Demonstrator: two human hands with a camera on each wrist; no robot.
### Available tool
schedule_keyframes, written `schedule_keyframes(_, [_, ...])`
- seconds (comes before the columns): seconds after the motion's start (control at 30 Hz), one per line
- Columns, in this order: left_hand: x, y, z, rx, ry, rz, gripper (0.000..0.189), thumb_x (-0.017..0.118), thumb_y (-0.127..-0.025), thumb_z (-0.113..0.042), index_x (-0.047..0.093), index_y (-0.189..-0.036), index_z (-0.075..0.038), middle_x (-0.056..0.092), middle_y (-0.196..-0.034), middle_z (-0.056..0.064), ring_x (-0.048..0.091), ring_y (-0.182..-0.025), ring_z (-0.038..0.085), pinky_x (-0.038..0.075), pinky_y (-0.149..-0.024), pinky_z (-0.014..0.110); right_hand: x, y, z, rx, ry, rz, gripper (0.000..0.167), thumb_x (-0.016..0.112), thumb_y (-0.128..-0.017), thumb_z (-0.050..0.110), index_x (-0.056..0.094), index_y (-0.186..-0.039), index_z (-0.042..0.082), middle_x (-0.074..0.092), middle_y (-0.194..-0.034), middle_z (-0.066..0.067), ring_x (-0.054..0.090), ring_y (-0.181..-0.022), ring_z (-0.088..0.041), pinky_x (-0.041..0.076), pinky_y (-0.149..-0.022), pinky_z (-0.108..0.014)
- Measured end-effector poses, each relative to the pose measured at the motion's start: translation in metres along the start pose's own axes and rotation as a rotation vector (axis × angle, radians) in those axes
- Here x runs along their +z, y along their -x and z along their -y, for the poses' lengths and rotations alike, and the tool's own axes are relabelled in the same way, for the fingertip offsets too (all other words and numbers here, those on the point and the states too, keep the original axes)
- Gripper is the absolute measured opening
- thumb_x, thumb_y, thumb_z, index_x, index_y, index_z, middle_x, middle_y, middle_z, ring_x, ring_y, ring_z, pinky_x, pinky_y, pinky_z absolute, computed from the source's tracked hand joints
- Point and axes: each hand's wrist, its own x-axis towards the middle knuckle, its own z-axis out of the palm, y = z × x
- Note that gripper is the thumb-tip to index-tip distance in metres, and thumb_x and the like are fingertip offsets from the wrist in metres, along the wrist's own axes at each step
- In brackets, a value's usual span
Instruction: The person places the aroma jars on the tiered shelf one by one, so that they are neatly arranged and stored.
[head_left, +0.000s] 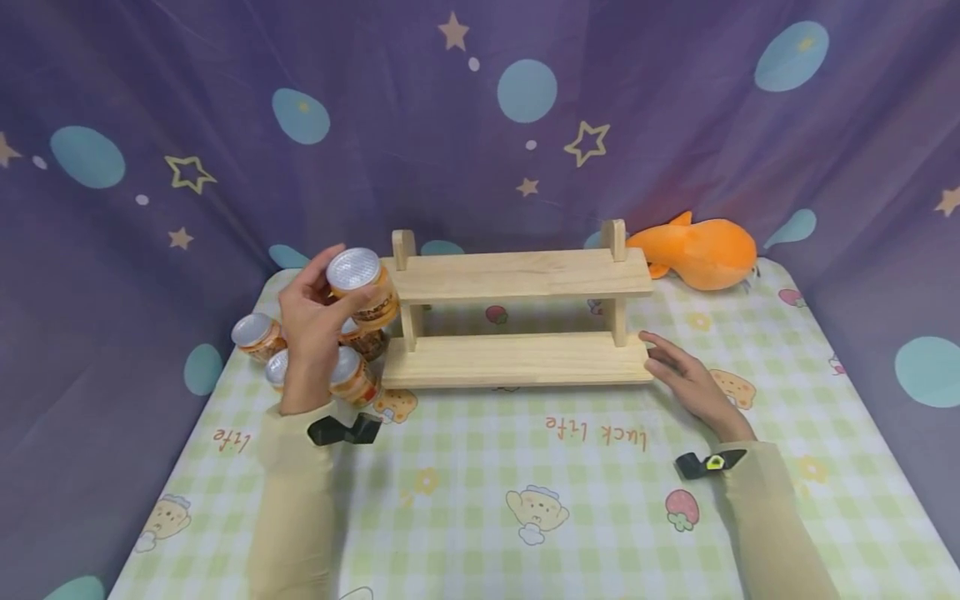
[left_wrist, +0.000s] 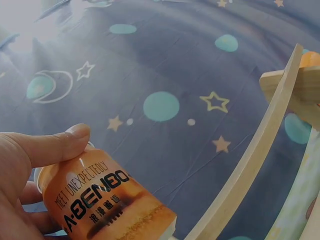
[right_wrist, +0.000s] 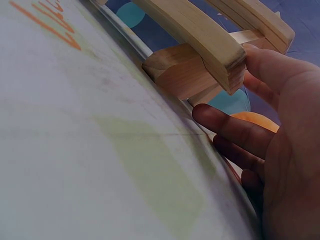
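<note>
My left hand (head_left: 309, 325) grips an orange can (head_left: 377, 310) with a silvery end facing up, raised beside the left end of a two-tier wooden shelf (head_left: 517, 360). In the left wrist view the can (left_wrist: 112, 197) is tilted, its dark lettering showing, with the thumb along its top edge. My right hand (head_left: 692, 385) is at the right end of the shelf's lower board. Seen from the right wrist, its thumb meets the board's corner (right_wrist: 232, 67), while the other fingers extend loosely below and beside the wood.
Several more cans (head_left: 257, 335) stand on the table around and below my left hand, partly hidden by it. An orange plush toy (head_left: 701, 252) lies behind the shelf's right end. A checked cloth (head_left: 465, 492) covers the table, and a purple patterned curtain (head_left: 420, 167) surrounds it.
</note>
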Motion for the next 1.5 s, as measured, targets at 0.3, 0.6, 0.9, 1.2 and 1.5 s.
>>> schedule_keyframes(0.3, [0.022, -0.002, 0.004, -0.018, -0.022, 0.088, 0.058, 0.077, -0.073, 0.015, 0.065, -0.127, -0.002, 0.072, -0.1, -0.01, 0.065, -0.092, 0.008, 0.053, -0.079, 0.017, -0.002, 0.0, -0.001, 0.002, 0.014, -0.001, 0.055, 0.049, -0.105, 0.037, 0.035, -0.157, 0.026, 0.049, -0.15, -0.016, 0.045, -0.114, 0.018, 0.038, -0.095, -0.008])
schedule_keyframes(0.6, [0.04, -0.006, 0.009, 0.003, -0.026, 0.159, 0.061, 0.078, -0.072, 0.014, 0.061, -0.13, 0.004, 0.071, -0.102, -0.01, 0.065, -0.093, 0.008, 0.052, -0.08, 0.019, -0.003, -0.002, -0.001, -0.007, 0.021, -0.006, 0.055, 0.049, -0.105, 0.037, 0.035, -0.157, 0.025, 0.044, -0.156, -0.016, 0.043, -0.115, 0.019, 0.037, -0.095, -0.008])
schedule_keyframes(0.9, [0.061, -0.008, 0.01, 0.003, -0.044, 0.2, 0.062, 0.079, -0.071, 0.011, 0.062, -0.13, 0.004, 0.07, -0.099, -0.014, 0.064, -0.091, 0.006, 0.051, -0.08, 0.019, -0.004, -0.002, -0.004, -0.011, 0.016, -0.012, 0.054, 0.05, -0.105, 0.037, 0.036, -0.156, 0.025, 0.045, -0.154, -0.017, 0.044, -0.115, 0.019, 0.038, -0.093, -0.006])
schedule_keyframes(1.2, [0.079, -0.01, 0.014, -0.01, -0.094, 0.237, 0.062, 0.082, -0.072, 0.007, 0.062, -0.131, 0.001, 0.071, -0.109, 0.004, 0.064, -0.09, 0.006, 0.051, -0.081, 0.021, -0.003, -0.001, -0.004, -0.014, 0.027, -0.016, 0.054, 0.05, -0.105, 0.037, 0.036, -0.156, 0.025, 0.045, -0.155, -0.014, 0.044, -0.115, 0.019, 0.037, -0.094, -0.008])
schedule_keyframes(1.5, [0.098, -0.011, 0.019, -0.044, -0.08, 0.262, 0.063, 0.081, -0.074, 0.005, 0.061, -0.133, 0.001, 0.064, -0.126, 0.025, 0.063, -0.096, 0.007, 0.051, -0.084, 0.02, -0.001, -0.001, -0.001, -0.023, -0.001, -0.011, 0.054, 0.05, -0.105, 0.035, 0.036, -0.156, 0.023, 0.051, -0.148, -0.018, 0.047, -0.113, 0.018, 0.039, -0.094, -0.008])
